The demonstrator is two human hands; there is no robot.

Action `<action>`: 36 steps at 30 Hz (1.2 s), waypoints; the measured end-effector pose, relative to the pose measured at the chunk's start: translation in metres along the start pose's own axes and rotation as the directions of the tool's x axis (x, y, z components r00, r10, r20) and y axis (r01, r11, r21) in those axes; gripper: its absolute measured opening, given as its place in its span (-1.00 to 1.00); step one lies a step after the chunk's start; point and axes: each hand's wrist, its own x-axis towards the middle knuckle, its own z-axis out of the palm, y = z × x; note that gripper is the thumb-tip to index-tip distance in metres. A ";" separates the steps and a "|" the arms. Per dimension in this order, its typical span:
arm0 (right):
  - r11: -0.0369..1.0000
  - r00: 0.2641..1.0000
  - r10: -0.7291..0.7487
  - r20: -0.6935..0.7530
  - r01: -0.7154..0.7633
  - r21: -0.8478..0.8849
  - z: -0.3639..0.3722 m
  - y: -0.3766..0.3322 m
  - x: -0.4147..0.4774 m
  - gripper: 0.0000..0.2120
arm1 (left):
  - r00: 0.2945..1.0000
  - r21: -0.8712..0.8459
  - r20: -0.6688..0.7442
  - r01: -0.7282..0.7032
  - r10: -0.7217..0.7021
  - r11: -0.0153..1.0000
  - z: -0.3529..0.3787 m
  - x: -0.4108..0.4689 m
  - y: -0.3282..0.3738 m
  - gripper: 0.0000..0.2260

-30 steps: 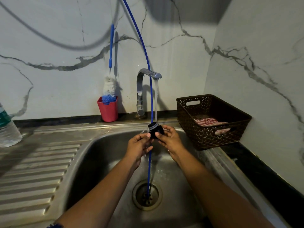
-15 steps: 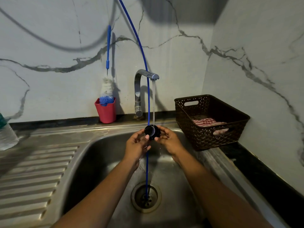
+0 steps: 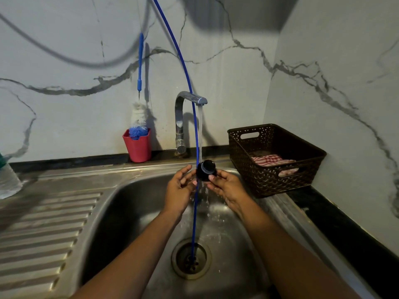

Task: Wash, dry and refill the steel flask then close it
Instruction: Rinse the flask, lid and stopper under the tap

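Head cam, looking down into the steel sink (image 3: 121,212). I've got the black flask cap (image 3: 206,170) up under the running tap (image 3: 179,121), with the water stream (image 3: 200,130) landing right on it and splashing off below. My right hand (image 3: 226,187) is doing the holding: thumb and fingertips pinch the cap from the right side and underneath, palm turned up. My left hand (image 3: 180,186) is loose, fingers mostly straight and a bit spread, sitting just beside the cap on its left. I honestly can't tell if the fingertips are touching it or not. Both hands are over the middle of the basin, above and behind the drain (image 3: 191,258).

A thin blue cord (image 3: 194,223) hangs down in front of the tap, passes between my hands and ends at the drain.

Other stuff around: a bottle brush (image 3: 139,117) stands in a red cup (image 3: 138,147) against the marble wall, left of the tap. A brown plastic basket (image 3: 274,180) sits on the counter to the right with a red checked cloth (image 3: 267,159) in it. The ribbed drainboard (image 3: 43,223) is on the left, with a clear plastic bottle (image 3: 8,182) at the far left edge.
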 end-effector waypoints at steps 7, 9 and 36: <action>0.998 0.999 0.006 -0.048 -0.004 0.056 0.002 0.000 0.001 -0.77 | 1.000 0.016 0.029 0.012 -0.012 1.000 0.005 -0.004 0.006 -0.57; 0.998 0.997 0.002 -0.076 0.002 0.063 0.002 0.000 0.001 -0.77 | 0.999 0.027 0.029 0.021 -0.022 0.999 0.007 -0.006 0.006 -0.58; 0.922 0.988 -0.155 -0.005 0.143 -0.359 0.018 -0.001 -0.006 -0.61 | 0.969 -0.177 -0.115 0.196 -0.219 0.964 -0.008 -0.005 0.003 -0.83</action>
